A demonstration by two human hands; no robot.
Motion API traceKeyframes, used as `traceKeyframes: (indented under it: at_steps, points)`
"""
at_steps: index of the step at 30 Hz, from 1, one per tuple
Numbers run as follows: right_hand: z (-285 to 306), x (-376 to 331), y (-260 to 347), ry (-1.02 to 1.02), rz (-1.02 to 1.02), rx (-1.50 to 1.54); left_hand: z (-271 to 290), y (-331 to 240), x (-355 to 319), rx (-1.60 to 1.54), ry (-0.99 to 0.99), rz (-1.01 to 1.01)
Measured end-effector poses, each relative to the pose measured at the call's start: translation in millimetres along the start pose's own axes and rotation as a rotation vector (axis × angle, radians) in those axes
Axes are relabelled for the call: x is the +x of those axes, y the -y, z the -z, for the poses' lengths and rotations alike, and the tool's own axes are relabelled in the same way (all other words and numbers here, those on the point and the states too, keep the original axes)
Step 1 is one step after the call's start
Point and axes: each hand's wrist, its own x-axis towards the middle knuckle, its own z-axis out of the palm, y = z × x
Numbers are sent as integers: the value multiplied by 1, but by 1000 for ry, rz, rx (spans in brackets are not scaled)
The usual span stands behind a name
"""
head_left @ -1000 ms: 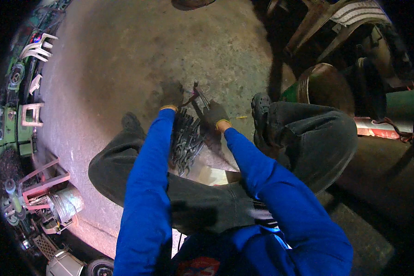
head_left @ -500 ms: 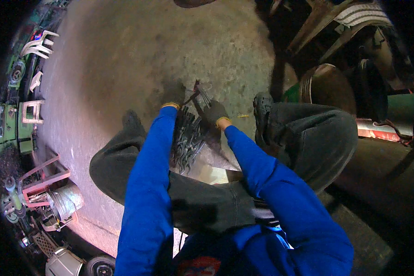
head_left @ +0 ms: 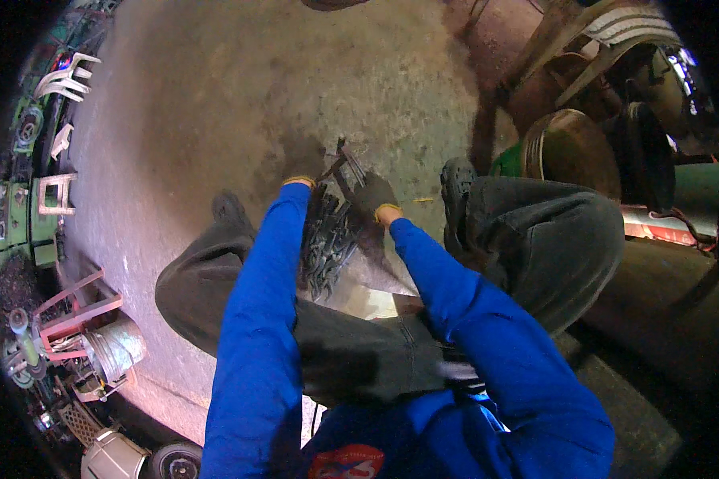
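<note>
A person in blue sleeves and dark trousers squats over a concrete floor (head_left: 216, 96), seen from above, both gloved hands meeting at a bundle of dark metal pieces (head_left: 327, 239) between the knees.

At the far left rim, white plastic chairs (head_left: 64, 80) and green machinery (head_left: 12, 215) line the edge of the floor; lower down sit a red metal frame (head_left: 72, 307) and a grey metal canister (head_left: 116, 351).

The left hand (head_left: 299, 164), in a dark glove with a yellow cuff, rests at the upper left of the bundle; its fingers are lost in shadow, so whether they are closed or spread cannot be told. The bundle lies on the floor between the 2 forearms, running from the hands down toward the lap. At its top a grey slotted bracket (head_left: 345, 164) stands tilted between the 2 hands. The right hand (head_left: 373, 194) presses against the bracket's right side, fingers curled together on it as far as the glove shows.

Against the view 1 second ago, the hands sit a touch lower and the bracket leans more to the right; the bundle has not shifted.

To the right, a black shoe (head_left: 458, 180) is planted by the raised knee, with a round brass-coloured drum (head_left: 571, 148) beyond it.
</note>
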Motion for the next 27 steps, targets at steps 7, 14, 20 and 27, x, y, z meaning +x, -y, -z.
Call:
traceKeyframes:
  at_steps: [7,14,20,27]
  points:
    - [2,-19,41,51,-30,109,-24,53,2,94,-192,-85]
    - [1,-3,8,71,-49,43,-10,20,22,-53,126,-43]
    - [7,-10,10,34,-94,137,-28,14,10,24,-91,-3]
    - [5,-11,7,0,-54,186,-10,14,11,-64,-5,-39]
